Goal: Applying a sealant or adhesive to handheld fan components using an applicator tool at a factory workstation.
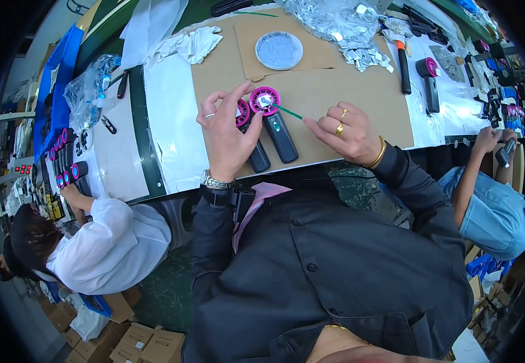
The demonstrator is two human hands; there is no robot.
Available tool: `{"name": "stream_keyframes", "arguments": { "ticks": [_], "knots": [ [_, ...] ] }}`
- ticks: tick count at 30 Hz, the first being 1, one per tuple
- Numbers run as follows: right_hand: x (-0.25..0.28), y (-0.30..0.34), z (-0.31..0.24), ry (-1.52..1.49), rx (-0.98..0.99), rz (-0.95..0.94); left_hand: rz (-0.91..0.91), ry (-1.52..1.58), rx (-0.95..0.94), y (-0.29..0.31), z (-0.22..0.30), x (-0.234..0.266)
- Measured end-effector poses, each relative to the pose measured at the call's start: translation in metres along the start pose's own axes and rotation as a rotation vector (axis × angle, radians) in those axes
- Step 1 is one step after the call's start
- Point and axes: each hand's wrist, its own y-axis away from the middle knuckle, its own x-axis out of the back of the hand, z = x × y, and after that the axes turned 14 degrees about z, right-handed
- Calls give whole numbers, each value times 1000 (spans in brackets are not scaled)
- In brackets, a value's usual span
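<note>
Two handheld fans with dark handles and round pink heads lie side by side on the brown cardboard (359, 109). My left hand (231, 134) grips the right-hand fan (281, 139) at its head, thumb and forefinger at the pink rim. Partly behind that hand lies the other fan (259, 158). A white square with a grey smear sits at the centre of the gripped fan's head. Between the fingers of my right hand (350, 134) is a thin green stick (288, 112), its tip at the white square.
Beyond the fans stands a round dish of grey paste (278, 51). Small silver squares (365, 55) lie heaped by clear plastic bags. An orange-and-black tool (403, 68) and another fan (430, 85) are at right. Co-workers sit on both sides; a blue tray (57, 91) is far left.
</note>
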Motion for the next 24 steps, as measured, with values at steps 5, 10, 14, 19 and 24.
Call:
{"name": "stream_keyframes", "arguments": {
  "ticks": [5, 10, 14, 19, 24],
  "knots": [
    [2, 3, -2, -3, 20, -16, 17, -29, -29, -1, 2, -3],
    [6, 3, -3, -24, 0, -28, 1, -32, -29, 0, -1, -3],
    [2, 7, -3, -126, -192, 59, -14, -27, -11, -1, 0, -2],
    [0, 4, -16, -352, -885, 136, -12, -37, -21, -1, 1, -2],
    [-9, 14, -4, -493, -1202, 142, -20, -36, -12, 0, 0, -2]
  ]
}}
